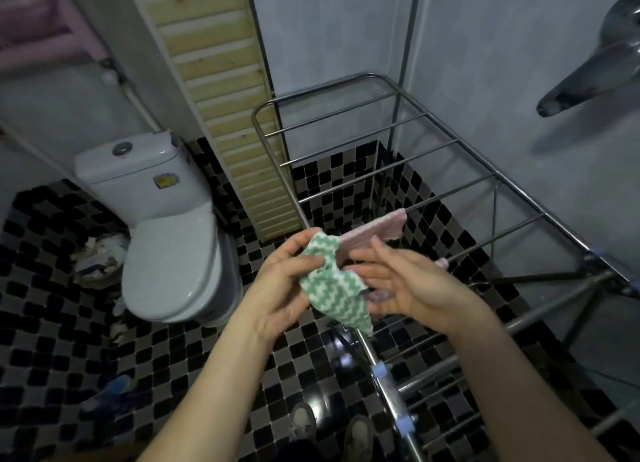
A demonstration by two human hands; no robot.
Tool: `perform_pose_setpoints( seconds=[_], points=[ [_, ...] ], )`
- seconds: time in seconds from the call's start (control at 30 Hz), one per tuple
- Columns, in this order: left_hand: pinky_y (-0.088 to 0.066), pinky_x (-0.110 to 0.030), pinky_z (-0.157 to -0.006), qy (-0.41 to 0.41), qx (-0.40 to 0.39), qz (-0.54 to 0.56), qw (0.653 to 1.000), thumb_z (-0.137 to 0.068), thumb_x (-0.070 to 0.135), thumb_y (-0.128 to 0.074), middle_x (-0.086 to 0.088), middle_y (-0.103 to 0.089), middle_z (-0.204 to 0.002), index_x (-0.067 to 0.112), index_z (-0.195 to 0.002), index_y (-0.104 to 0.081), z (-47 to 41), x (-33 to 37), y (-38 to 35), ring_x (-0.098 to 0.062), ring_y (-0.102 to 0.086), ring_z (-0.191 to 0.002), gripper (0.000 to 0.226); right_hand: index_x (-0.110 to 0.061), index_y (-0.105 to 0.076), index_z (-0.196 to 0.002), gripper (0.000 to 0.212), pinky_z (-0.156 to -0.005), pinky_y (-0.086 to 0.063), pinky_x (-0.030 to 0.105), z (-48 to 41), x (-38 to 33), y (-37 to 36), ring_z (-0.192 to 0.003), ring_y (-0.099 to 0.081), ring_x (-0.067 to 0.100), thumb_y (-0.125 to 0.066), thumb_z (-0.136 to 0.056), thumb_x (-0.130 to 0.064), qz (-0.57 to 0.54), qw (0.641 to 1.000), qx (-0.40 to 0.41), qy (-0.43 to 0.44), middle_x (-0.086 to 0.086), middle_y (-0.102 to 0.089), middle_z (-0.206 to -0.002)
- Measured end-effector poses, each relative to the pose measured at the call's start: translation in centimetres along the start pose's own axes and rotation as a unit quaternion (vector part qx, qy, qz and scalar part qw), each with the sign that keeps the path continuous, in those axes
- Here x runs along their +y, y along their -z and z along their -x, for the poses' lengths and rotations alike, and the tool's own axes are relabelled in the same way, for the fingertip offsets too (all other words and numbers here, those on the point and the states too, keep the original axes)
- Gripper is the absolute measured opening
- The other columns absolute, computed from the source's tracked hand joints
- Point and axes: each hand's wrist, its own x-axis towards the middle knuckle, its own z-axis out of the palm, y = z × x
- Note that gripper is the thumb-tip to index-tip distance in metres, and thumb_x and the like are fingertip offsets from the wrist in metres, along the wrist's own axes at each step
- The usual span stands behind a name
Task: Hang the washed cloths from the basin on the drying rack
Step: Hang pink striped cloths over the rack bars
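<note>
Green zigzag cloth (334, 290), bunched, pinched in left hand (287, 271) over drying rack (374, 152) near pink cloth (377, 231); right hand (408, 281) spread loosely, touching its edge; likely drops to tiled floor (52, 306) if released undraped.

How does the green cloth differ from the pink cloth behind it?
The green cloth carries a green and white zigzag; the pink cloth is plain pale pink. The green cloth is crumpled and pinched in the left hand; the pink cloth spreads flatter, partly hidden by the right hand. Both are small, textured cloths above the drying rack.
</note>
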Motion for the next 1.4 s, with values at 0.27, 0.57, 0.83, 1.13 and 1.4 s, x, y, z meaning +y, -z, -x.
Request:
perform_pose_setpoints(
  seconds=[0.27, 0.57, 0.83, 1.13, 1.4],
  points=[
    [-0.058, -0.040, -0.080, -0.070, 0.037, 0.023, 0.997, -0.081, 0.001, -0.063, -0.009, -0.067, -0.085, 0.009, -0.099, -0.067, 1.2, 0.6, 0.5, -0.021, -0.067, -0.078, 0.019, 0.003, -0.068, -0.108, 0.022, -0.054, -0.053, 0.017, -0.9, 0.3, -5.1, -0.078, -0.071, 0.014, -0.063, -0.088, -0.006, -0.076, 0.993, 0.046, 0.073, 0.014, -0.073, -0.098],
    [-0.052, -0.041, -0.089, -0.107, 0.026, 0.038, 0.993, -0.082, 0.010, -0.063, -0.007, -0.065, -0.082, 0.013, -0.084, -0.070, 2.2, 1.8, 0.4, -0.019, -0.064, -0.079, 0.008, -0.009, -0.072, -0.099, 0.015, -0.062, -0.057, 0.022, -0.2, -1.1, -6.7, -0.086, -0.072, 0.012, -0.068, -0.087, -0.015, 0.046, 0.995, 0.016, 0.092, 0.001, -0.076, -0.095],
    [-0.051, -0.040, -0.086, -0.114, -0.018, 0.060, 0.992, -0.089, 0.043, -0.053, -0.007, -0.062, -0.092, 0.017, -0.064, -0.057, 2.6, 4.7, 1.0, -0.023, -0.062, -0.095, 0.036, -0.002, -0.064, -0.085, 0.012, -0.061, -0.059, 0.024, -0.7, -3.5, -6.8, -0.080, -0.068, 0.018, -0.056, -0.092, -0.006, -0.077, 0.987, 0.018, 0.139, 0.011, -0.067, -0.092],
    [-0.045, -0.017, -0.052, -0.201, 0.095, -0.409, 0.885, -0.073, -0.005, -0.076, 0.008, -0.053, -0.058, 0.021, -0.070, -0.056, -0.6, 8.2, 3.1, -0.004, -0.050, -0.052, 0.033, -0.010, -0.063, -0.083, 0.010, -0.063, -0.059, 0.025, -4.2, -8.4, -6.2, -0.080, -0.069, 0.015, -0.059, -0.093, -0.011, 0.157, 0.955, 0.081, 0.238, 0.006, -0.067, -0.091],
    [-0.054, -0.031, -0.070, -0.318, 0.159, -0.541, 0.762, -0.086, 0.017, -0.070, 0.010, -0.067, -0.082, 0.038, -0.080, -0.062, -6.8, 11.6, 4.3, -0.010, -0.063, -0.079, 0.023, -0.021, -0.062, -0.076, 0.019, -0.055, -0.055, 0.021, -9.5, -11.1, -1.6, -0.064, -0.063, 0.014, -0.068, -0.087, -0.007, 0.345, 0.857, 0.251, 0.290, 0.002, -0.063, -0.078]
  ],
)
